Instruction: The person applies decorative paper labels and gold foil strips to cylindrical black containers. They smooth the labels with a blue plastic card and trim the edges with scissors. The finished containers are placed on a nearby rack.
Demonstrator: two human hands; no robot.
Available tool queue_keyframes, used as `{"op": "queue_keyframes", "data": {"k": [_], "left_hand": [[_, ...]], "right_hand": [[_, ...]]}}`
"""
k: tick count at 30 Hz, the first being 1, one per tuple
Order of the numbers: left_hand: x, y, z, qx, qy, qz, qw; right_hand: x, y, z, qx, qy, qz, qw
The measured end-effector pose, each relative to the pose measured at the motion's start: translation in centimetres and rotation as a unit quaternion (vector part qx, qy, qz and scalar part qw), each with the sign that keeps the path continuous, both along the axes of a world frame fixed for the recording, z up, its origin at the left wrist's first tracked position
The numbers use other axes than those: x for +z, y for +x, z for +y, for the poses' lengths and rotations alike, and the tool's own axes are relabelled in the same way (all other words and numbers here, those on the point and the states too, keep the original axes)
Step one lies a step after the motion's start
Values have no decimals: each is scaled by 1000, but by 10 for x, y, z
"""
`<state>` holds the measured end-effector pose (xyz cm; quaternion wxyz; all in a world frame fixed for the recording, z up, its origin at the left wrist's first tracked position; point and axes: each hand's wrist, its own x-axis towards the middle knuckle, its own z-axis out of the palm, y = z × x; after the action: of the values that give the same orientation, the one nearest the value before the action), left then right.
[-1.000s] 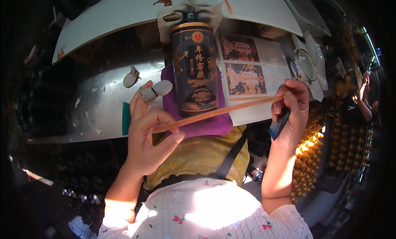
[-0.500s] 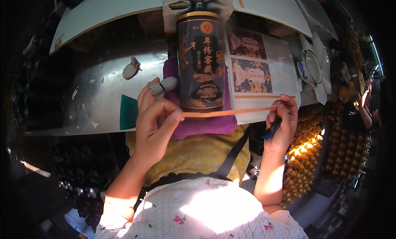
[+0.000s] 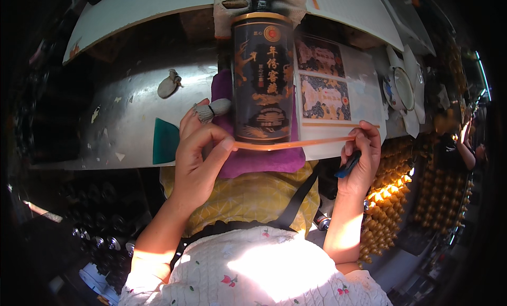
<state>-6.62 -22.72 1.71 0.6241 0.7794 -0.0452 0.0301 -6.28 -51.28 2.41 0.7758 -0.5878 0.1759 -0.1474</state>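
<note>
My left hand point(image 3: 199, 155) pinches one end of a thin gold-orange strip point(image 3: 296, 144) between thumb and forefinger. The other end is pinched by my right hand point(image 3: 363, 155), so the strip spans level across the lower edge of a black cylindrical bottle point(image 3: 263, 89) with gold print. Between other fingers of the left hand sits a grey cloth pad point(image 3: 213, 110) tied with a dark band. Tucked in my right palm is a small blue piece point(image 3: 346, 164), partly hidden by fingers. The bottle lies on a purple cloth point(image 3: 264, 164), its neck end in a whitish cloth-wrapped rest point(image 3: 224, 22).
Right of the bottle are printed decal sheets point(image 3: 326, 97) and a white bowl point(image 3: 403, 88). A green flat piece point(image 3: 165, 141) and another tied cloth pad point(image 3: 169, 85) lie on the metal tabletop point(image 3: 127, 116). Rows of gold pieces point(image 3: 383, 213) stand below right.
The view has shifted slightly, and the bottle appears a little further right. Both hands keep their pinch on the strip, almost unmoved.
</note>
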Motion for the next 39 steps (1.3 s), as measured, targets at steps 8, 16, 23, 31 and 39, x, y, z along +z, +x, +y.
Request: {"op": "queue_keyframes", "data": {"k": [8, 16, 23, 31, 39], "left_hand": [[-7, -4, 9, 106, 209, -107, 966], [0, -55, -31, -28, 325, -286, 901], [-11, -57, -27, -20, 338, -194, 921], [-10, -58, -26, 14, 288, -101, 952], [-11, -61, -23, -9, 307, -102, 946]], "right_hand": [[1, -1, 1, -12, -1, 25, 1000], [-9, 0, -3, 16, 1, 8, 1000], [-8, 0, 0, 7, 2, -1, 1000], [-9, 1, -1, 20, 10, -10, 1000], [-10, 0, -3, 16, 1, -5, 1000]]}}
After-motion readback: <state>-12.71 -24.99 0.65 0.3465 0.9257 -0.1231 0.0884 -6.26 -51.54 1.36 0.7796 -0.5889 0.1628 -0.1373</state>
